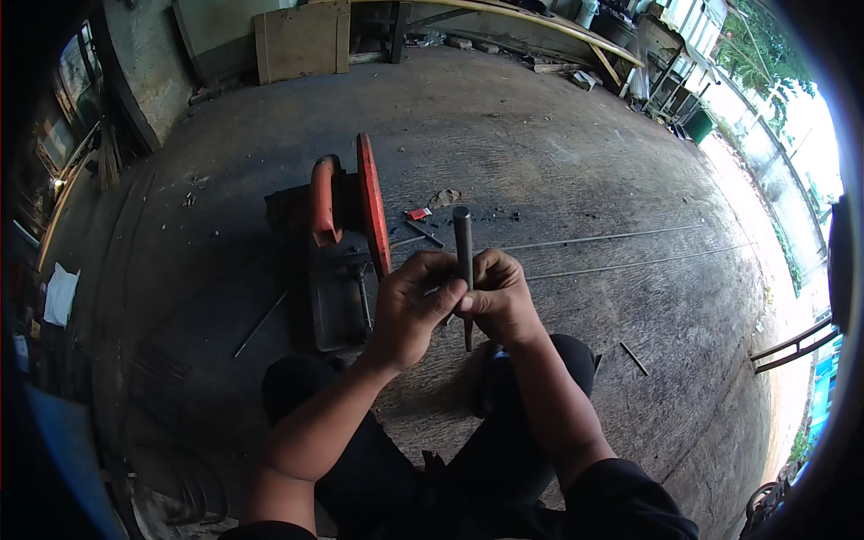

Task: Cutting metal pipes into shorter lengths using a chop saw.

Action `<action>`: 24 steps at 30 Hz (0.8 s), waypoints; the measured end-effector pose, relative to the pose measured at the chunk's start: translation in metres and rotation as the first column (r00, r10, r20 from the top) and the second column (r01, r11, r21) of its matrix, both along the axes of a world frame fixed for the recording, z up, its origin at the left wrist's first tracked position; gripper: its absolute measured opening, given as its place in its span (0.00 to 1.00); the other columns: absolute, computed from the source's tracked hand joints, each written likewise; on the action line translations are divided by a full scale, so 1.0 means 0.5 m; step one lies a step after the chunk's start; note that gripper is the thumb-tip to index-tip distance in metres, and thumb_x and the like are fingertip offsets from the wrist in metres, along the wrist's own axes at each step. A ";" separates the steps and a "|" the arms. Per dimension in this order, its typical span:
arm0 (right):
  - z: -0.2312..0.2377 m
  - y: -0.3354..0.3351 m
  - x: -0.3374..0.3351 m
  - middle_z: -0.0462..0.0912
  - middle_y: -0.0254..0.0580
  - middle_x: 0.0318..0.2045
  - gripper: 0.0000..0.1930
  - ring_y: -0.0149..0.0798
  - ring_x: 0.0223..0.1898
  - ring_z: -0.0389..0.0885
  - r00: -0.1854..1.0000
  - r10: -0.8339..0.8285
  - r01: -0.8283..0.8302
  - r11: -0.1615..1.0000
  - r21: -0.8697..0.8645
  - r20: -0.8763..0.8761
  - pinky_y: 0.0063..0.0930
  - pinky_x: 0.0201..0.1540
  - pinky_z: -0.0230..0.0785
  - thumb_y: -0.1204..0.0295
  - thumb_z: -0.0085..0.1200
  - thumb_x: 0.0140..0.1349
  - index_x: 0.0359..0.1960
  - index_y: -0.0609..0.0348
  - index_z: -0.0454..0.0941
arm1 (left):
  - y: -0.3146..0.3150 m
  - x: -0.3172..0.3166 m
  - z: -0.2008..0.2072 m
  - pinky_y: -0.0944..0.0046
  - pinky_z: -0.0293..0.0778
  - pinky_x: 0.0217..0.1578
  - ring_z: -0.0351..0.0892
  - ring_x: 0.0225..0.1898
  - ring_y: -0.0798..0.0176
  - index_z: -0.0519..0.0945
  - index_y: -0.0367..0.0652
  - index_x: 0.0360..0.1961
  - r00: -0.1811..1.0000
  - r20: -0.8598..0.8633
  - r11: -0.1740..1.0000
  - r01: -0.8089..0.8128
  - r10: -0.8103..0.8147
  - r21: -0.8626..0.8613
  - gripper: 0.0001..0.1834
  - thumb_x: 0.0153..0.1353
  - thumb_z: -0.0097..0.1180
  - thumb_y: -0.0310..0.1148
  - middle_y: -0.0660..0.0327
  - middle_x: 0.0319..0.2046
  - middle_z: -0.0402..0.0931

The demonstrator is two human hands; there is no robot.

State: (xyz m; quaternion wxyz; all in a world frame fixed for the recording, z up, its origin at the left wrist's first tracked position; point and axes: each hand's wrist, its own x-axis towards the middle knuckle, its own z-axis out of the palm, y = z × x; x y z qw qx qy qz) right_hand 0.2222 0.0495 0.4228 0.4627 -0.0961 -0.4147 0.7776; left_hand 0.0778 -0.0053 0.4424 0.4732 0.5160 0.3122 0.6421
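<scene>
Far left, a white cloth (pixel 60 294) lying at the edge of the concrete floor (pixel 576 162). Further in, a thin loose rod (pixel 261 324) flat on the floor, beside an orange-red chop saw (pixel 346 225) standing with its blade guard upright and its dark base and vise just below. Directly right of the saw, left hand (pixel 412 306) curled closed, fingers wrapped narrowly against the lower part of a dark grey metal pipe (pixel 463 245), thumb side toward the pipe. Pipe held roughly upright in front of the body, above the knees, upper end open and poking clear above both fists, a thinner end sticking out below them. Right hand (pixel 500 301) closed tight on the same pipe from the other side, knuckles touching those of the left, no gap visible between the two grips. Behind the hands, a small red scrap (pixel 418 213) and a short dark offcut on the floor. Rightward, two long thin steel rods (pixel 630 251) stretched nearly parallel across the concrete, and a short rod piece (pixel 633 358) near the right knee. Far right, a green bin (pixel 698 126) by the fence.
</scene>
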 end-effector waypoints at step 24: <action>-0.020 0.001 -0.017 0.81 0.45 0.34 0.03 0.33 0.35 0.80 0.995 -0.100 0.096 0.988 0.117 0.027 0.26 0.40 0.74 0.84 0.55 0.57 0.31 0.66 0.75 | 0.011 -0.009 -0.005 0.67 0.71 0.46 0.77 0.40 0.68 0.78 0.34 0.42 0.992 0.041 0.987 -0.118 0.123 -0.107 0.14 0.65 0.52 0.35 0.59 0.36 0.80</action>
